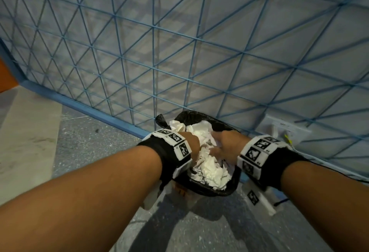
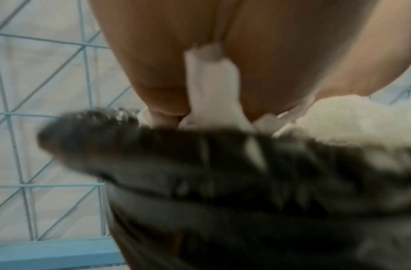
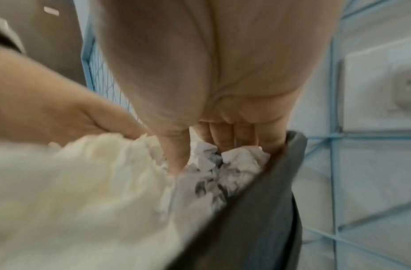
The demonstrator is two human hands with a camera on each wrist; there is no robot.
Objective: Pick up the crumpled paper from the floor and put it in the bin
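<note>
Both forearms, each with a marker-printed wristband (image 1: 175, 149), extend from the near edge toward the bin (image 1: 225, 188). The left hand (image 1: 192, 141) and right hand (image 1: 225, 143) are inside the bin mouth, fingers (image 3: 225, 135) extended downward into the crumpled paper (image 1: 213, 173). Whether either grip encloses paper cannot be determined.

Judged step: compacting the load. Press straight down, keep the fingers clear of the black liner (image 1: 196, 115), and withdraw vertically to avoid lifting paper out.

The bin stands on the floor (image 1: 83, 151), against the blue-gridded wall (image 1: 179, 51). White crumpled paper fills it to the rim.
</note>
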